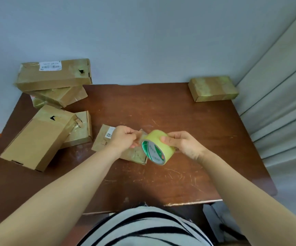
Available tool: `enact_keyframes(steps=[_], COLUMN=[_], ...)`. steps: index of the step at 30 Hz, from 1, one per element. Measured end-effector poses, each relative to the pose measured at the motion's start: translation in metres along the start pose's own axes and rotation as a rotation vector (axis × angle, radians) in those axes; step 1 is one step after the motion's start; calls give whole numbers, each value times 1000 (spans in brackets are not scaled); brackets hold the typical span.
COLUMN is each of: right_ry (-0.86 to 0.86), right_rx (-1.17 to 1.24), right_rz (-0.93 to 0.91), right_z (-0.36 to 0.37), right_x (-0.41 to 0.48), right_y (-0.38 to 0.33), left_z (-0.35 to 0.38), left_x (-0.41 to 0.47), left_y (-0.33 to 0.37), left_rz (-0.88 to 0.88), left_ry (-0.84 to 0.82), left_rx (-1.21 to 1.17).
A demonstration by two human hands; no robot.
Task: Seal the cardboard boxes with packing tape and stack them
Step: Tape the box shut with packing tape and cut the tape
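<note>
Right grip point(184, 143) curls round the tape roll point(157, 148) above the desk's point(179, 119) middle. Left grip point(124, 138) pinches the roll's loose end over a flat box point(101, 137). More boxes point(53, 75) crowd the left edge; a lone box point(213, 88) sits at the far right corner.

The person is wearing a pale grey top point(144, 226) with black stripes; arms are showing bare from the left hand point(124, 139) and right hand point(184, 144) upward, sleeves probably being short.
</note>
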State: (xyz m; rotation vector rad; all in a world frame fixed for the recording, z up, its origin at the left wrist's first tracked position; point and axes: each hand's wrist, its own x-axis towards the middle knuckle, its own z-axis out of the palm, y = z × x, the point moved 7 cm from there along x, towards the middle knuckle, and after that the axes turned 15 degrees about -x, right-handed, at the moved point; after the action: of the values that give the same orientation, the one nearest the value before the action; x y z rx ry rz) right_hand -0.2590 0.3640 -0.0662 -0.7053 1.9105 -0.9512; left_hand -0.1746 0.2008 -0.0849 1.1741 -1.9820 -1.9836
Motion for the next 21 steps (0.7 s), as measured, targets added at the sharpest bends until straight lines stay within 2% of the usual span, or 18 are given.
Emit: enact_keyframes(steps=[4,10,12,15,21], right_ry=[73,67,90,94,75], right_rx=[51,17,5,-137,-126], right_rz=[105,111,120,168,201], right_z=[-23,-31,-40,-58,-70], right_x=[-18,-39,-45,-54,-68], right_y=[29,54,60,72,102], left_z=[29,58,60,59,69], left_x=[4,6,5,8,1], left_y=[2,-6,-10,-15,-23], left_rz=[-11,-41,-43,-47,-59], left_ry=[-72,-82,-59,-3,9], left_rx=[-3,-16,-9,-38,-69])
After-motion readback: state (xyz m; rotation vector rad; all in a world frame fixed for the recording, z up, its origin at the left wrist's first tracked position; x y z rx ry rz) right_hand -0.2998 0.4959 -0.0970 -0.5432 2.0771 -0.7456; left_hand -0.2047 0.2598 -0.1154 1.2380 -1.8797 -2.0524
